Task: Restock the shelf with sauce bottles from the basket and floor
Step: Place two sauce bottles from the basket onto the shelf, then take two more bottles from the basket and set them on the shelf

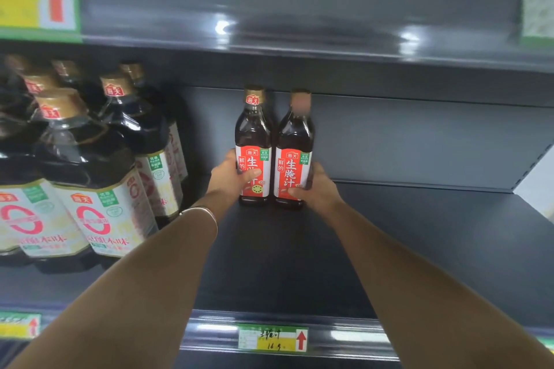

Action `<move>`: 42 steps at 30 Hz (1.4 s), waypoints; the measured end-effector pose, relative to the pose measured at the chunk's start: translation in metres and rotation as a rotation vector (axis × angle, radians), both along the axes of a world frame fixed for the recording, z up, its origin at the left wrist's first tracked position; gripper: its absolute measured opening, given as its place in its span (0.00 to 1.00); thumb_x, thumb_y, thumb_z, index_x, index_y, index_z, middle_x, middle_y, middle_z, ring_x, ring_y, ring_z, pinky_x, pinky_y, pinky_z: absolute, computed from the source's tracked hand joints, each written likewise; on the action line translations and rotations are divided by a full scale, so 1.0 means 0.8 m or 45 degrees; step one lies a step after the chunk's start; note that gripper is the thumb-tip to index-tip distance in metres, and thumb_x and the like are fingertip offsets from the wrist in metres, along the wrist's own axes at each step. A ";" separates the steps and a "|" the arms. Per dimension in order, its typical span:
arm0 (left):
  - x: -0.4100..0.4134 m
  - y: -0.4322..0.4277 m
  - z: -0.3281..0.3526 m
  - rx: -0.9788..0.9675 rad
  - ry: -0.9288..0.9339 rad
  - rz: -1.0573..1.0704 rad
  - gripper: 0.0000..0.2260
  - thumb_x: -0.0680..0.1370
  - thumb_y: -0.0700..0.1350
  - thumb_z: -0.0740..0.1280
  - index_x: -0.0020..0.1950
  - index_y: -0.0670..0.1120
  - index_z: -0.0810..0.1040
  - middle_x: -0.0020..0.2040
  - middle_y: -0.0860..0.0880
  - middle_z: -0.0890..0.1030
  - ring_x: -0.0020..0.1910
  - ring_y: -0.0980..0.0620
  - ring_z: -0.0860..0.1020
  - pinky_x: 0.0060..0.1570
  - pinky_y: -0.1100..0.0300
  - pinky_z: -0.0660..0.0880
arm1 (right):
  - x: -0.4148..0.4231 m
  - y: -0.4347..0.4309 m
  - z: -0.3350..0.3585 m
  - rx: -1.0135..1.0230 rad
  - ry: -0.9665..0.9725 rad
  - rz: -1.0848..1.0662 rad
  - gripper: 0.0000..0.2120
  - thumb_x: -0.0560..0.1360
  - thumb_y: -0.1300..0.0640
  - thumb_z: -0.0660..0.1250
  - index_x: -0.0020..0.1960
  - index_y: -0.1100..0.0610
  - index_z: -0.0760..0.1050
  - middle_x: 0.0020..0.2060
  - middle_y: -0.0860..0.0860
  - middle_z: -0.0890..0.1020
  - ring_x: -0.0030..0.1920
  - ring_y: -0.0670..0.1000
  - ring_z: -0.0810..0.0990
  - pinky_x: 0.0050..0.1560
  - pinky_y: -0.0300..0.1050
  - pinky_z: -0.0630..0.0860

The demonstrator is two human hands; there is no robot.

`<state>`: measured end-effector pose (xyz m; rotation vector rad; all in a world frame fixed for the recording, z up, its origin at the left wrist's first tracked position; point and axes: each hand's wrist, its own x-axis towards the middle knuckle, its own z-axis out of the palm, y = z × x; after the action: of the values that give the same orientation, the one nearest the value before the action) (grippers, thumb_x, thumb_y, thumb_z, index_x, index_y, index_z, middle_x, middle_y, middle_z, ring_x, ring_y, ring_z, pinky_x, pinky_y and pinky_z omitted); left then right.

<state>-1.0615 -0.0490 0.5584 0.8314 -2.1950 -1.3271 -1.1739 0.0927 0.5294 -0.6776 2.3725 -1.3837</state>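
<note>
Two sauce bottles stood side by side deep on the dark shelf [419, 234] — left bottle [253, 144] wrapped by the left hand [232, 177], right bottle [295, 147] by the right hand [314, 186]. Could have toppled both if let go unevenly — tall, narrow, touching, nothing behind.

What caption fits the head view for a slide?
Left hand and right hand set two bottles side by side on the shelf.

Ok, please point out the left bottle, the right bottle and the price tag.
Left bottle [254, 141], head view, dark glass shoulder.
Right bottle [295, 172], head view, red label.
Price tag [272, 338], head view, handwritten middle.
</note>
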 end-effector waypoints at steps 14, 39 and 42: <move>0.133 0.040 0.042 -0.448 -0.524 -0.091 0.21 0.75 0.46 0.66 0.68 0.46 0.69 0.61 0.40 0.77 0.60 0.41 0.76 0.55 0.56 0.72 | 0.107 0.052 0.061 0.454 0.120 0.084 0.31 0.74 0.52 0.68 0.73 0.54 0.61 0.67 0.57 0.71 0.65 0.57 0.71 0.60 0.45 0.69; 0.974 0.110 -0.036 -0.416 -1.374 0.464 0.17 0.78 0.48 0.59 0.68 0.51 0.67 0.63 0.47 0.75 0.61 0.43 0.75 0.55 0.53 0.72 | 0.824 -0.045 -0.015 0.829 0.730 1.374 0.22 0.77 0.54 0.63 0.70 0.54 0.66 0.66 0.58 0.73 0.64 0.58 0.72 0.61 0.49 0.71; 1.083 0.093 -0.062 -0.312 -1.467 0.561 0.17 0.78 0.51 0.58 0.67 0.55 0.68 0.61 0.49 0.77 0.59 0.45 0.77 0.47 0.55 0.70 | 0.925 -0.086 -0.052 0.870 0.693 1.469 0.24 0.77 0.53 0.63 0.71 0.54 0.65 0.69 0.57 0.70 0.67 0.58 0.69 0.66 0.50 0.68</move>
<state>-0.1952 0.0251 0.5092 2.1741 -2.5622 -0.3042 -0.4341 0.0238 0.4879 -1.8784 1.8772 0.1044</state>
